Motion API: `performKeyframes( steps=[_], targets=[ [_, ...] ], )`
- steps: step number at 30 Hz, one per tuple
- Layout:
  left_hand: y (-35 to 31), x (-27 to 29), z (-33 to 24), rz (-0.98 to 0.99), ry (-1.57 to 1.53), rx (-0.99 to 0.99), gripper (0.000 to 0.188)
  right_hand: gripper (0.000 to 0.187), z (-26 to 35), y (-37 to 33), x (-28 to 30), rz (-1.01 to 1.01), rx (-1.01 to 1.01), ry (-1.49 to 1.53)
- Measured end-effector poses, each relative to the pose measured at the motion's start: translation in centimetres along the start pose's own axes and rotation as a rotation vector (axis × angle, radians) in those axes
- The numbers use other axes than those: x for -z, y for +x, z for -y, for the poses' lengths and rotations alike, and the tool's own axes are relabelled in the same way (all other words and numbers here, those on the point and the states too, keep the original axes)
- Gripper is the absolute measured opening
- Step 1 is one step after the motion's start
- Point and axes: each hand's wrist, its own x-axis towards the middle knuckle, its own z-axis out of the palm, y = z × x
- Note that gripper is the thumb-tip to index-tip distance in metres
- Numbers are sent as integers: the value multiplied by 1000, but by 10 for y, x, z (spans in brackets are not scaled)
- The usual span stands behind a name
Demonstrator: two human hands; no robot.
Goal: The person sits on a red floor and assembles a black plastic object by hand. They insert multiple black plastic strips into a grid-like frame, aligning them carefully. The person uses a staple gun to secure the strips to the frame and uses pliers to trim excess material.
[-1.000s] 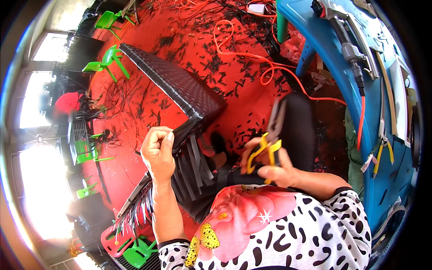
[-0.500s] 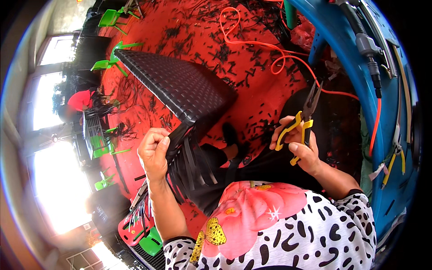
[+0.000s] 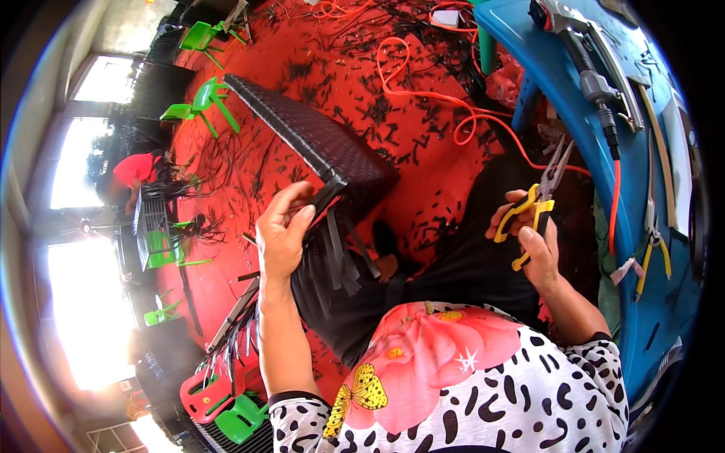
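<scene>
1. Whereas thumb and forefinger met half a second ago, the left hand (image 3: pixel 281 240) at 9 o'clock now shows them parted beside the corner of the panel (image 3: pixel 332 143); any hold on the strips (image 3: pixel 340 257) cannot be confirmed.
2. Panel: 11 o'clock, strips hanging below its near corner toward centre.
3. Right hand (image 3: pixel 539 243), 3 o'clock: fingers curled round the pliers (image 3: pixel 547 192), handles spread, tips parted.
4. Judgement: corner grip apparently eased, pliers clear of the strips; work there appears paused.
</scene>
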Motion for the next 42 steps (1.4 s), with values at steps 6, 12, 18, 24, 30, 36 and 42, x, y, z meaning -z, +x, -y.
performKeyframes(
  steps=[6,12,18,24,30,36,42],
  targets=[
    [5,0,8,10,147,-108,13,54,46,-23,19,-229,53,-485],
    [4,3,9,-81,278,-233,13,54,135,-49,56,-404,153,-1801],
    [11,1,10,-103,325,-273,11,53,158,-76,128,-610,-214,-2181],
    [10,6,13,-139,310,-267,11,46,158,-85,149,-611,-379,-2294],
    [12,5,10,-102,306,-214,15,32,131,-5,33,-67,139,-1047],
    [5,7,4,-58,268,-154,16,35,1,127,-90,339,89,-343],
    [6,11,-5,116,-40,136,37,54,-70,170,-141,469,-30,173]
  ],
)
